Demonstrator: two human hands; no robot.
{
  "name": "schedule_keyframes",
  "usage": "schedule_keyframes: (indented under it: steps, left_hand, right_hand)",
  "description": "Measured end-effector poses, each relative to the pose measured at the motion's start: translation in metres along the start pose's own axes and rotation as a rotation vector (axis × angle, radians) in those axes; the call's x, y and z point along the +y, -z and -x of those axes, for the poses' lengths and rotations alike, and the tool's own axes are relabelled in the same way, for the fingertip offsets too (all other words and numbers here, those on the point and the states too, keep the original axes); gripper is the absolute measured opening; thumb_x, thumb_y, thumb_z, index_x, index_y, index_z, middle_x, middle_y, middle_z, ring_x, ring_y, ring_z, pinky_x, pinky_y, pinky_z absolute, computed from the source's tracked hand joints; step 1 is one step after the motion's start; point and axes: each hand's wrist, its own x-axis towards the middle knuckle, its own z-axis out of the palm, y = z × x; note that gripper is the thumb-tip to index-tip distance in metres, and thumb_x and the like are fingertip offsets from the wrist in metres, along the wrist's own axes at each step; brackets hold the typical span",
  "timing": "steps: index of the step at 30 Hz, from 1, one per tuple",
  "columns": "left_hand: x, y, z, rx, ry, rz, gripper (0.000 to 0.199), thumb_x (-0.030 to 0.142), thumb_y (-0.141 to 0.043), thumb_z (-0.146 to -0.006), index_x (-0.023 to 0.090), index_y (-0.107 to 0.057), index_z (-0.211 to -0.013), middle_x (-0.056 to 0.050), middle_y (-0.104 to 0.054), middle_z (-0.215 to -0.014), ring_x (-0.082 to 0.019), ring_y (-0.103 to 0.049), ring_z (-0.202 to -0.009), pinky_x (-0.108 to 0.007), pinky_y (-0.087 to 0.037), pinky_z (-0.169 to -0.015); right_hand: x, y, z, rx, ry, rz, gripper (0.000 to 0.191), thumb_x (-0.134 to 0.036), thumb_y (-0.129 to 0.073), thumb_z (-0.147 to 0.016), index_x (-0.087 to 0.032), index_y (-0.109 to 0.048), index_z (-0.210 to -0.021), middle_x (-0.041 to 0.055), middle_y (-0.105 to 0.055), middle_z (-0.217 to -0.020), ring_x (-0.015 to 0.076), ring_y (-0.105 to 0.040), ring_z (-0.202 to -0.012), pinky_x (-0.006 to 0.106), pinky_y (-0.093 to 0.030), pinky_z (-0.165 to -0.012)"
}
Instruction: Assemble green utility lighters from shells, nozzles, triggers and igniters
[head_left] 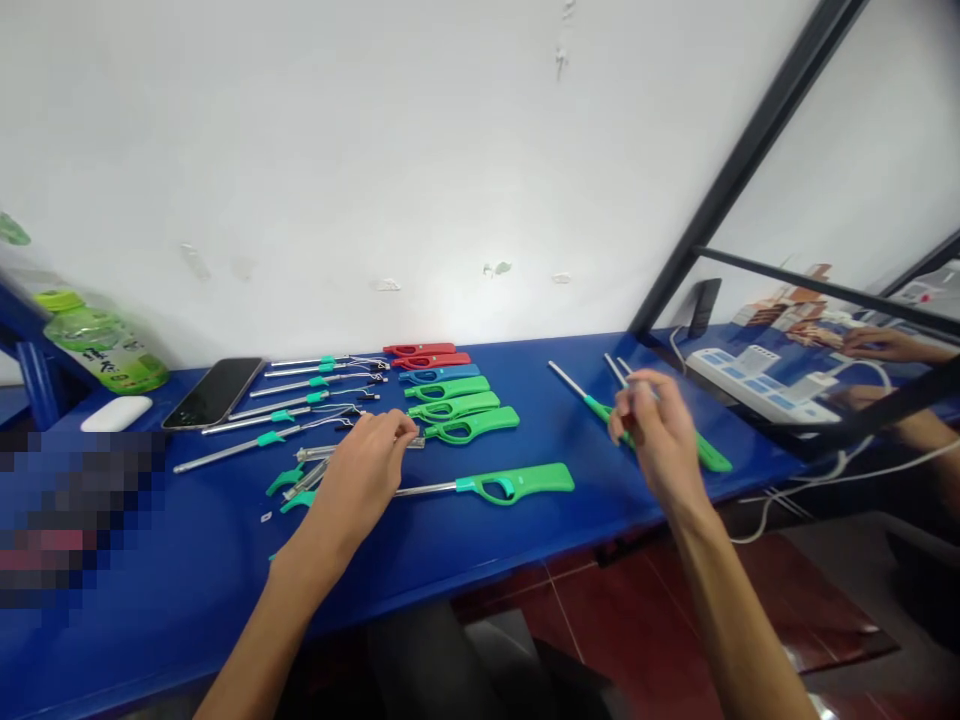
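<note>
My left hand point(369, 462) is closed in a pinch at the near end of a clear part point(415, 441), over the loose pieces. My right hand point(654, 422) is over the lighters at the right, fingers curled, with something reddish at the fingertips that is too small to name. Between my hands lies a green lighter point(544, 480) with a metal tube. Behind it sit green handles point(491, 420), a blue handle point(450, 374) and red handles point(439, 350). Several metal tubes with wires point(232, 454) lie to the left. A green lighter point(712, 456) is partly hidden by my right hand.
On the blue table point(480, 545) stand a phone point(215, 393), a white case point(117, 413) and a green bottle point(105, 345) lying at the left. A power strip point(757, 385) and black frame point(742, 150) are at the right. Another person's hand point(885, 343) shows beyond the frame.
</note>
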Motion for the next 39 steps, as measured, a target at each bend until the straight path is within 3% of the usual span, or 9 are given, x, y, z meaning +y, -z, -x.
schedule_keyframes:
  steps: [3,7,10,15,20,23,28,32,39]
  left_hand:
    - [0.010,0.008,0.016,0.120,-0.022,0.145,0.024,0.031,-0.046,-0.108,0.024,-0.069,-0.110,-0.005,-0.076,-0.101,-0.023,-0.068,-0.090,-0.034,-0.053,-0.079]
    - [0.017,0.012,0.038,0.308,0.021,0.270,0.021,0.030,-0.052,-0.106,0.026,-0.073,-0.108,-0.003,-0.076,-0.099,-0.021,-0.069,-0.090,-0.031,-0.054,-0.078]
    - [0.021,0.006,0.049,0.403,0.113,0.277,0.018,0.030,-0.055,-0.105,0.025,-0.073,-0.103,-0.003,-0.076,-0.096,-0.020,-0.069,-0.083,-0.030,-0.054,-0.073]
    - [0.030,-0.014,0.063,0.504,0.060,0.267,0.016,0.028,-0.057,-0.106,0.025,-0.072,-0.104,-0.004,-0.078,-0.097,-0.022,-0.073,-0.089,-0.033,-0.057,-0.078]
    - [0.047,-0.026,0.068,0.475,0.008,0.319,0.014,0.025,-0.057,-0.106,0.027,-0.071,-0.108,-0.004,-0.077,-0.100,-0.022,-0.073,-0.091,-0.034,-0.059,-0.080]
    - [0.063,-0.029,0.064,0.421,-0.012,0.410,0.015,0.024,-0.055,-0.106,0.026,-0.070,-0.104,-0.004,-0.076,-0.098,-0.021,-0.072,-0.087,-0.034,-0.059,-0.081]
    - [0.090,-0.040,0.042,0.292,-0.029,0.557,0.017,0.024,-0.055,-0.105,0.025,-0.071,-0.103,-0.004,-0.076,-0.097,-0.021,-0.071,-0.088,-0.036,-0.058,-0.083]
    - [0.106,-0.053,0.015,0.237,-0.068,0.597,0.018,0.022,-0.056,-0.104,0.024,-0.073,-0.102,-0.005,-0.077,-0.098,-0.021,-0.070,-0.086,-0.036,-0.057,-0.083]
    - [0.124,-0.069,-0.018,0.172,-0.079,0.658,0.010,0.013,-0.071,-0.093,0.022,-0.074,-0.089,-0.001,-0.075,-0.085,-0.019,-0.069,-0.081,-0.033,-0.054,-0.081]
  right_hand:
    - [0.004,-0.001,0.018,-0.244,-0.054,0.128,0.031,-0.055,-0.058,-0.103,-0.027,-0.072,-0.108,-0.0019,-0.056,-0.074,0.0154,-0.055,-0.059,0.028,-0.047,-0.053]
    - [0.010,-0.004,0.041,-0.621,0.069,0.551,0.038,-0.056,-0.074,-0.092,-0.035,-0.074,-0.123,0.0042,-0.068,-0.113,0.0215,-0.069,-0.084,0.037,-0.058,-0.078]
    - [0.017,-0.005,0.042,-0.682,0.125,0.607,0.032,-0.051,-0.062,-0.102,-0.034,-0.073,-0.127,0.0064,-0.067,-0.125,0.0226,-0.072,-0.089,0.039,-0.059,-0.082]
    - [0.018,-0.015,0.016,-0.757,0.160,0.481,0.034,-0.046,-0.049,-0.109,-0.028,-0.078,-0.115,0.0068,-0.076,-0.114,0.0247,-0.074,-0.102,0.039,-0.057,-0.092]
    - [0.015,-0.034,-0.004,-0.726,0.158,0.406,0.033,-0.051,-0.058,-0.104,-0.025,-0.078,-0.100,0.0040,-0.078,-0.100,0.0215,-0.072,-0.091,0.035,-0.054,-0.087]
    - [0.010,-0.032,-0.007,-0.610,0.134,0.343,0.039,-0.059,-0.061,-0.100,-0.024,-0.077,-0.096,0.0056,-0.073,-0.098,0.0223,-0.067,-0.090,0.037,-0.052,-0.087]
    - [-0.014,-0.011,-0.007,-0.341,0.062,0.069,0.051,-0.060,-0.024,-0.109,-0.027,-0.047,-0.077,-0.0021,-0.040,-0.069,0.0178,-0.037,-0.056,0.033,-0.038,-0.055]
    - [-0.039,-0.008,-0.006,-0.185,0.059,-0.138,0.044,-0.059,-0.014,-0.106,-0.029,-0.026,-0.076,-0.0029,-0.023,-0.071,0.0212,-0.030,-0.058,0.037,-0.038,-0.058]
    - [-0.058,-0.017,-0.003,-0.125,-0.079,-0.717,0.041,-0.050,-0.034,-0.105,-0.027,-0.025,-0.072,-0.0031,-0.019,-0.072,0.0210,-0.021,-0.061,0.035,-0.032,-0.058]
